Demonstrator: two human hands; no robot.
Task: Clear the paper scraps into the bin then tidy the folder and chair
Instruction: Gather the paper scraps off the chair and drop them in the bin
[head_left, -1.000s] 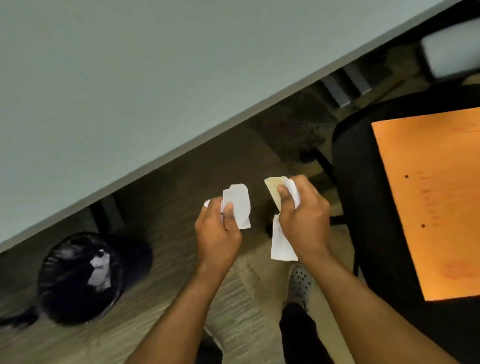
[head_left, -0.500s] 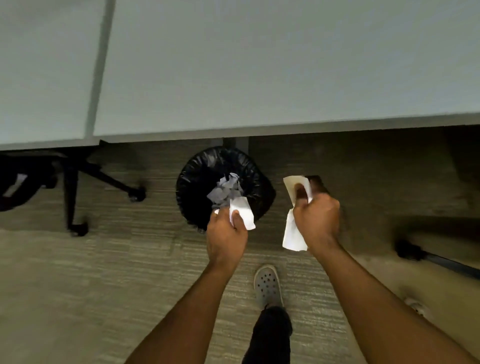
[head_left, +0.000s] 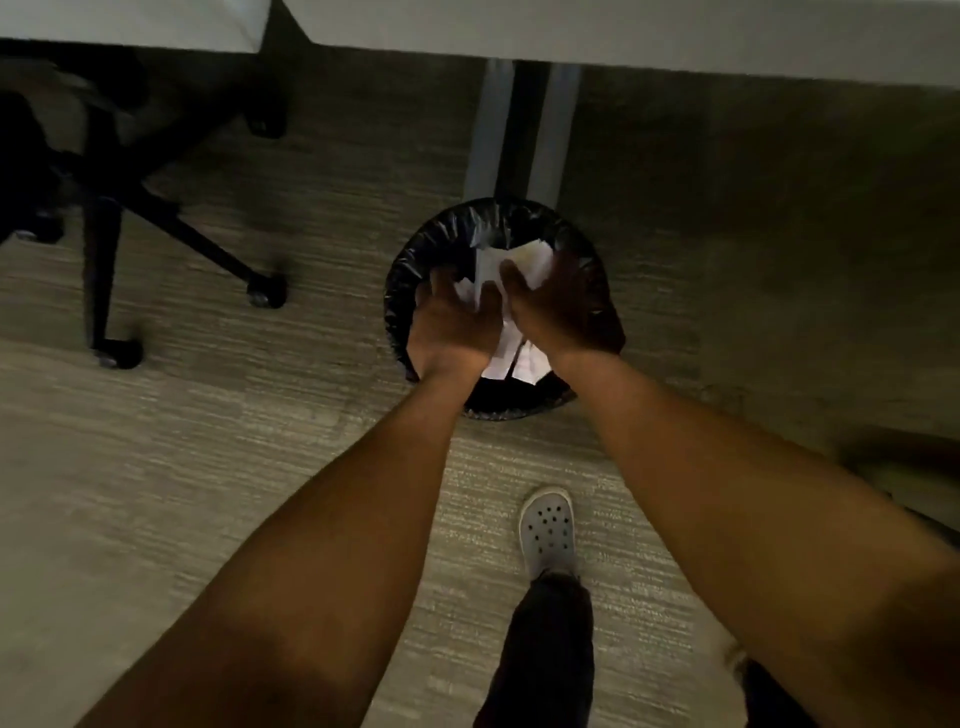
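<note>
A round bin (head_left: 399, 283) lined with a black bag stands on the carpet under the desk edge. Both hands are down over its mouth. My left hand (head_left: 451, 325) has its fingers pointing into the bin, and a small white paper scrap (head_left: 466, 289) shows at its thumb. My right hand (head_left: 557, 307) pinches larger white paper scraps (head_left: 527, 260) that stick out past its thumb. More white paper (head_left: 511, 361) shows below the wrists inside the bin. The hands are blurred. Neither the folder nor its chair is in view.
A white desk (head_left: 649, 36) runs along the top, with two grey legs (head_left: 519, 130) just behind the bin. A black office chair base (head_left: 171, 223) with castors stands at the left. My foot in a white clog (head_left: 548, 525) is on the carpet before the bin.
I have turned to the bin and come closer. Both hands moved forward and down from beside the bin to over its mouth, carrying the scraps. The orange folder and its chair left the view.
</note>
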